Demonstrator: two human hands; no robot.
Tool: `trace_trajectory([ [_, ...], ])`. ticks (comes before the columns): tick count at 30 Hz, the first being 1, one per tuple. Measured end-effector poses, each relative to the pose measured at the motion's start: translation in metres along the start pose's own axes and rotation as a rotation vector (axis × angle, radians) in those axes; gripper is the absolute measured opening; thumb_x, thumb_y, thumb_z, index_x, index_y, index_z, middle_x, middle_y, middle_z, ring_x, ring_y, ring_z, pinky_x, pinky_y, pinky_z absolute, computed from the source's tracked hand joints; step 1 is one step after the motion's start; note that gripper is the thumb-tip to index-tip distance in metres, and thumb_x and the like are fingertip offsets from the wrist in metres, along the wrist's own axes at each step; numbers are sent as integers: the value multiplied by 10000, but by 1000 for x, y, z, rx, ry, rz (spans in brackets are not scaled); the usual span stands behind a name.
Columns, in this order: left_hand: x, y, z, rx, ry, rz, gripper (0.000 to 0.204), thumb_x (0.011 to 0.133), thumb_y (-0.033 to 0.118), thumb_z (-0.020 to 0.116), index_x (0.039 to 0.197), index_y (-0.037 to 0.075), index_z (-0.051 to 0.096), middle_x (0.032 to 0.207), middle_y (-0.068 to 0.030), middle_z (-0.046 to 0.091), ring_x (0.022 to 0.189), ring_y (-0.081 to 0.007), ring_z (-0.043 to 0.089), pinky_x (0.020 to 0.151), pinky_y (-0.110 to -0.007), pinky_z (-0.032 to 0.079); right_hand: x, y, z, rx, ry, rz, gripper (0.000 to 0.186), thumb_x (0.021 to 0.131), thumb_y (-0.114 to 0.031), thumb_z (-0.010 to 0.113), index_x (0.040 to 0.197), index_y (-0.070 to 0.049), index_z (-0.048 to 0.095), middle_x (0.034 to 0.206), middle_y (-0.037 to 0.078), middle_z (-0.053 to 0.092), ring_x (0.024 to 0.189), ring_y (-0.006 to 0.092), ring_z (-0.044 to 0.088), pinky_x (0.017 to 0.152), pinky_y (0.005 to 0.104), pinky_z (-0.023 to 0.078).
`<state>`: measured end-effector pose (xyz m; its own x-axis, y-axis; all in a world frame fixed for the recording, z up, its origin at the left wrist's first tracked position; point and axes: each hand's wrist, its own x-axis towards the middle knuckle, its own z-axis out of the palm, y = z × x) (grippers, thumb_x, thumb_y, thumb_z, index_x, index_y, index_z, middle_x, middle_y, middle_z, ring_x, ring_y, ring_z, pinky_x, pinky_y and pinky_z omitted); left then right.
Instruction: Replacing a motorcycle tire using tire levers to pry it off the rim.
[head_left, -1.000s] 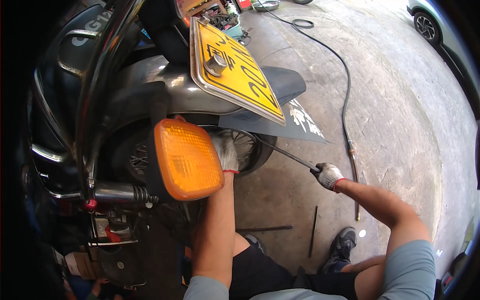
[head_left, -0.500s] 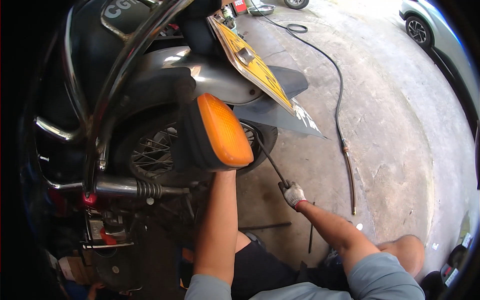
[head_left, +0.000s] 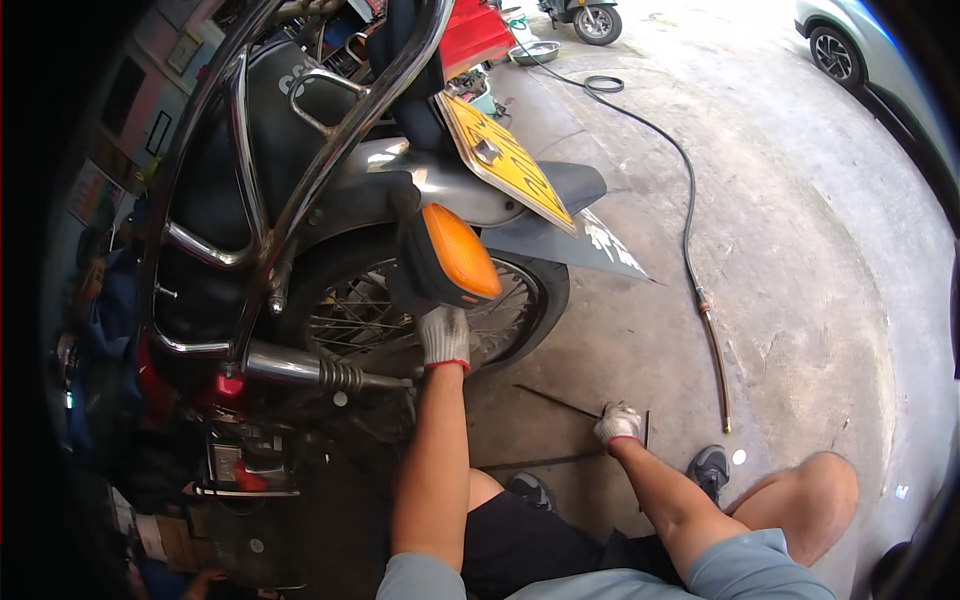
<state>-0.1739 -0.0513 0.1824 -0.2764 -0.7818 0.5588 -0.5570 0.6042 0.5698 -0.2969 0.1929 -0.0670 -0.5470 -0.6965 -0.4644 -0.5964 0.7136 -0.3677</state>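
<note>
My right hand [head_left: 618,423], in a white knit glove with a red cuff, is closed around a long thin dark tire lever [head_left: 557,402]. The lever is low over the floor, its far end pointing left and apart from the tire. My left hand [head_left: 445,338], gloved the same way, reaches to the motorcycle's spoked rear wheel [head_left: 360,315], below the orange turn signal [head_left: 462,255]. Its fingers are hidden behind the signal and against the dark wheel. The black tire [head_left: 553,300] curves past it on the right.
Two more dark bars lie on the concrete: one bar [head_left: 540,462] near my shoe, another bar [head_left: 647,428] beside my right hand. A black air hose [head_left: 690,215] runs along the right. Chrome crash bars [head_left: 330,130], a yellow plate [head_left: 510,160] and an exhaust [head_left: 290,365] surround the wheel.
My right hand has drawn the lever away from the wheel, down and to the right. My left hand's glove now shows below the turn signal. The view has shifted slightly.
</note>
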Motion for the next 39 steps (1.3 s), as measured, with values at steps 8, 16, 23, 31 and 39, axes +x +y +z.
trace_trajectory([
  [8, 5, 36, -34, -759, 269, -441, 382, 960, 344, 472, 1174, 35, 543, 1139, -93, 587, 1030, -253, 569, 898, -388, 456, 49, -102, -109, 806, 568, -161, 494, 835, -423, 599, 1188, -78, 569, 1226, 197, 547, 1132, 350, 531, 960, 430, 424],
  [16, 34, -48, -44, -743, 177, -116, 523, 975, 412, 447, 1373, 76, 396, 1323, -91, 478, 1173, -228, 494, 1031, -359, 375, 57, -179, -231, 632, 715, -757, 396, 875, -393, 550, 1108, -82, 622, 1061, 191, 633, 964, 342, 601, 807, 437, 483],
  [23, 14, 16, -11, 156, 217, -160, 577, 938, 420, 520, 1339, 15, 426, 1322, -101, 487, 1150, -211, 508, 966, -370, 401, 85, -164, -250, 506, 522, -972, 322, 864, -236, 579, 1155, -103, 609, 1075, 128, 648, 946, 306, 602, 790, 383, 489],
  [31, 40, 54, 1, -536, 99, -229, 601, 907, 441, 589, 1360, 94, 398, 1303, -52, 489, 1169, -209, 483, 948, -438, 388, 74, -163, -267, 369, 468, -935, 332, 873, -323, 568, 1133, -127, 633, 1062, 112, 662, 930, 291, 616, 772, 363, 492],
  [39, 45, 44, 8, -446, 135, -281, 651, 889, 492, 595, 1373, 127, 358, 1293, -56, 488, 1159, -205, 492, 912, -408, 430, 68, -167, -271, 291, 371, -821, 346, 873, -307, 546, 1160, -128, 619, 1082, 112, 655, 974, 286, 610, 827, 375, 487],
])
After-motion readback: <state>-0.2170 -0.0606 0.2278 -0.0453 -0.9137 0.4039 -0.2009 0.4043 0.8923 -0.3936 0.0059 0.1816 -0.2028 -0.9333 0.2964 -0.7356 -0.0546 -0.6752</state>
